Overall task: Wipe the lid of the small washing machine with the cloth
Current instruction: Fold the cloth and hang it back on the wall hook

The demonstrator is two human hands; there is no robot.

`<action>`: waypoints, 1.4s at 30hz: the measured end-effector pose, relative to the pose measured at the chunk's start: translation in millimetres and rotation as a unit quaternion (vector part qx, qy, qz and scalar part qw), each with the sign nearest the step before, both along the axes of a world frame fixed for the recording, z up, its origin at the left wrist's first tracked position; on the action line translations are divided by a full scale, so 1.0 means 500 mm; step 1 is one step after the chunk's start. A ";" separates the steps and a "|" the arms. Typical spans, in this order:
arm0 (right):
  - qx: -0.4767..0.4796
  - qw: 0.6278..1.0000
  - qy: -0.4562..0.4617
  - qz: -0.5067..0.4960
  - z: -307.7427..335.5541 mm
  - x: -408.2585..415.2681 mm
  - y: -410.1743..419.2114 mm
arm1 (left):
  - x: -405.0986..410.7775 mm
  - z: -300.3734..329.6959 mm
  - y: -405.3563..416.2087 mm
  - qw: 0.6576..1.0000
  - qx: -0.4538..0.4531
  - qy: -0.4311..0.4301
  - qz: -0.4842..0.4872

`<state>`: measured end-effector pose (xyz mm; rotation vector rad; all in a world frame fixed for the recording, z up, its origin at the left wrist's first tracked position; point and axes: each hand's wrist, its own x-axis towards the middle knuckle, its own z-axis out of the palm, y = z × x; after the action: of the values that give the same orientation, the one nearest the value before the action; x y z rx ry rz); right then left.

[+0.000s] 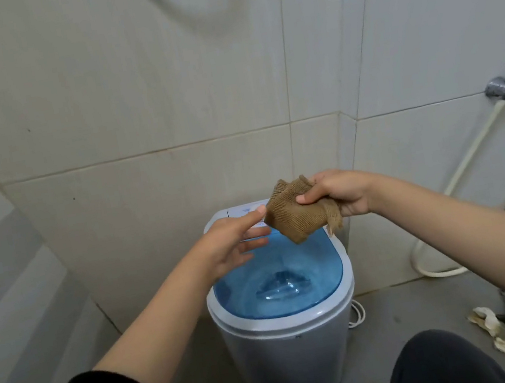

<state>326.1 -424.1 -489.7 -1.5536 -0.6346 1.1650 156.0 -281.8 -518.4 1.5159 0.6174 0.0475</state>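
The small washing machine (286, 329) stood on the floor (408, 309) against the tiled wall (144, 109), its translucent blue lid (280, 283) closed on top. The right hand (339, 191) held its grip clamped on a bunched brown cloth (295, 214), raised above the lid's far edge near the control panel (241, 211). The left hand (234, 242) hovered beside it, fingers spread apart and holding nothing, forefinger tip just beside the cloth.
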 end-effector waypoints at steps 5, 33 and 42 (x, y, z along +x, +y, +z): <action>0.030 0.995 0.078 -0.046 -0.023 0.017 0.025 | 0.063 0.003 -0.008 0.996 -0.071 -0.040 0.041; 0.001 0.961 -0.263 -0.084 0.596 -0.004 0.062 | 0.083 0.686 0.039 0.980 0.192 0.051 0.024; 0.128 0.924 -0.360 0.017 0.957 -0.053 0.061 | -0.007 0.979 0.054 0.918 0.384 0.103 -0.019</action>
<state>299.3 -393.7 -11.1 -1.7284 -1.2446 0.4693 152.6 -254.5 -29.0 2.3167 0.7859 0.1104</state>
